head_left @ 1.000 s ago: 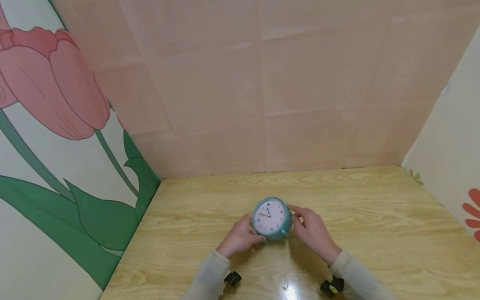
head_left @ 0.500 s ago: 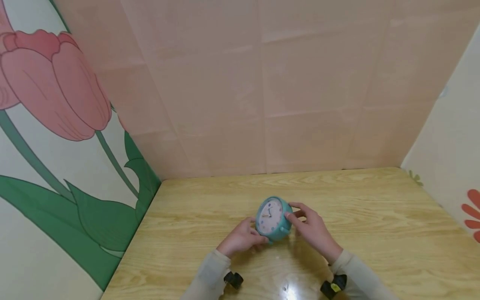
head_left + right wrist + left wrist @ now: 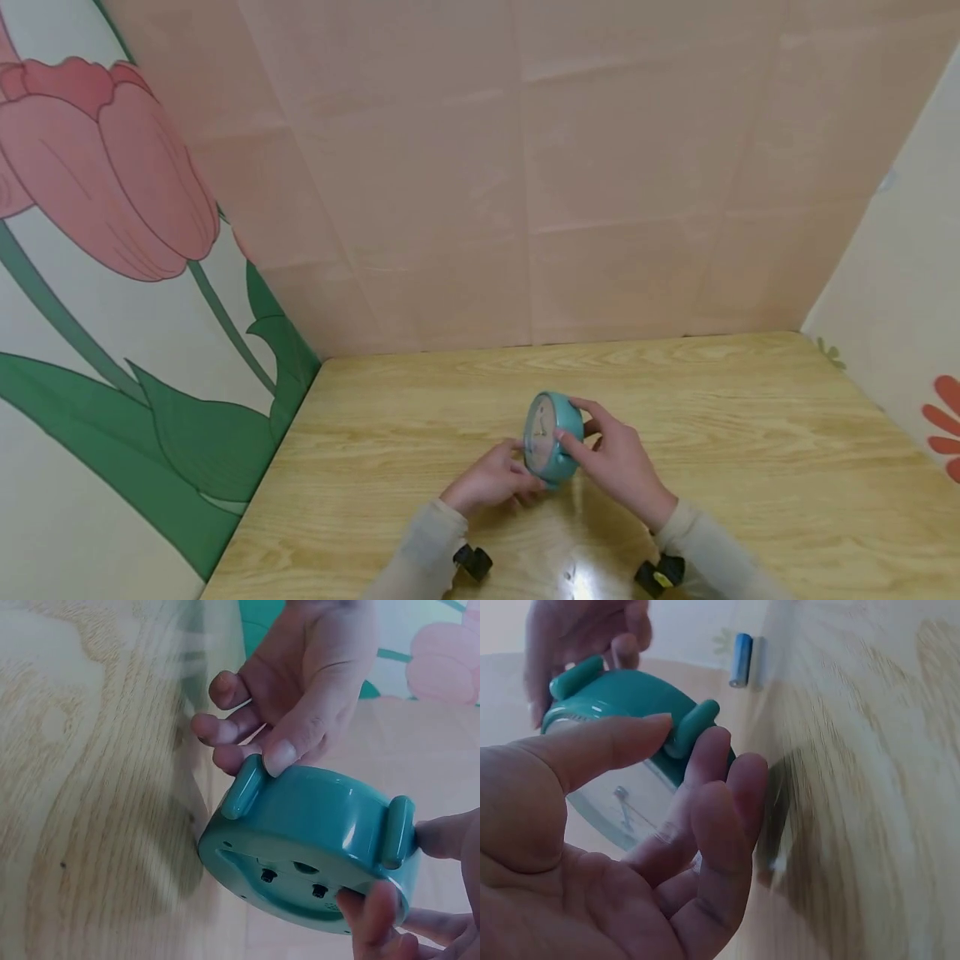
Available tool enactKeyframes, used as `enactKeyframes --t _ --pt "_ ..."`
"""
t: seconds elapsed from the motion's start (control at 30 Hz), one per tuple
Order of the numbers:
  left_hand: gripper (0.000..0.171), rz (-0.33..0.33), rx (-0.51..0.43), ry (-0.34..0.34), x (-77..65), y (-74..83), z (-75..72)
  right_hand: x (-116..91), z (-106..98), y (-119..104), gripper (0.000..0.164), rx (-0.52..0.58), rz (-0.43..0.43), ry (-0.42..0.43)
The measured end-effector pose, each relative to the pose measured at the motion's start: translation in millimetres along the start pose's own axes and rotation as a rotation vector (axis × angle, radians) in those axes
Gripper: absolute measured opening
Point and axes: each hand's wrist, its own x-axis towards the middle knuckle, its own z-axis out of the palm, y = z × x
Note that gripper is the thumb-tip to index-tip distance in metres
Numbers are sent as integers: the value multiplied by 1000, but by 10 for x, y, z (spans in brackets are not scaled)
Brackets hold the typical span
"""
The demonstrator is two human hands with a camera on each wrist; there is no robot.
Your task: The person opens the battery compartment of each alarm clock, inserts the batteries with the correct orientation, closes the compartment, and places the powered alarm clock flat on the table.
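Note:
A round teal alarm clock [image 3: 540,421] with a pale face is held tilted near the middle of the table, its face turned leftward. My left hand [image 3: 491,477] pinches it low down, thumb and fingers around one stubby foot [image 3: 695,727]. From the other side my right hand [image 3: 618,462] grips the rim, thumb at the front edge and fingers behind. Two small black knobs [image 3: 268,876] show on the clock's back in the right wrist view, where right fingertips [image 3: 379,904] touch the back near a dark recess.
A blue battery-like cylinder [image 3: 740,660] lies on the wooden table [image 3: 405,392] in the left wrist view. A pink-covered wall [image 3: 525,167] closes off the back. Painted panels with a tulip [image 3: 142,167] and a red flower [image 3: 947,425] flank the table.
The clock has turned about its upright axis, so its face now points left and its side shows more. My right thumb has come around onto its front rim.

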Motion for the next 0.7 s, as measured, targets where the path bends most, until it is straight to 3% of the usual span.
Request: enactKeyframes --t 0.27,0.4,0.6,0.7 --pt "61 28 139 60 -107 102 -45 -29 33 -21 56 -44 -27 39" --pt "60 111 234 148 -185 208 -96 -40 43 -43 56 -53 -50 54" --pt "54 286 242 220 -220 366 -62 -48 67 -72 57 -91 -81 61" --pt "52 342 278 251 -228 413 -25 -53 101 -93 56 -91 -91 57"
